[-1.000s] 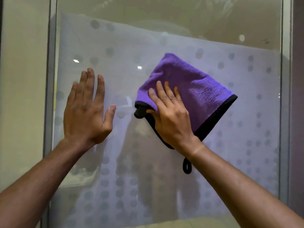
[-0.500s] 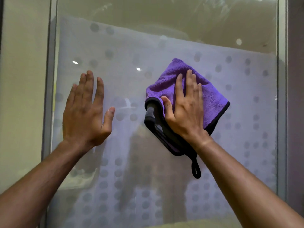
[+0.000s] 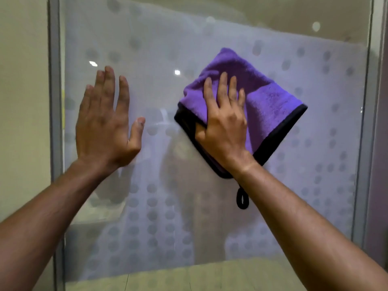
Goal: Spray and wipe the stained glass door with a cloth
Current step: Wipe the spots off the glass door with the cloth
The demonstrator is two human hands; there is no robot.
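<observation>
A glass door [image 3: 159, 45] with a frosted band of grey dots fills the view. My right hand [image 3: 224, 124] lies flat, fingers up, pressing a folded purple cloth [image 3: 270, 106] with black trim against the glass at centre right. A black hanging loop [image 3: 242, 199] dangles below my wrist. My left hand [image 3: 107, 122] rests flat on the glass to the left, fingers spread, holding nothing. No spray bottle is in view.
A grey metal frame post [image 3: 55, 101] runs down the left edge of the pane, with a beige wall [image 3: 23, 101] beside it. Another frame post [image 3: 365, 122] bounds the right side. A pale floor [image 3: 189, 278] shows at the bottom.
My right hand has slid the cloth to the right and turned from pointing up-left to upright; the cloth has spread wider again. My left hand has stayed in place on the glass.
</observation>
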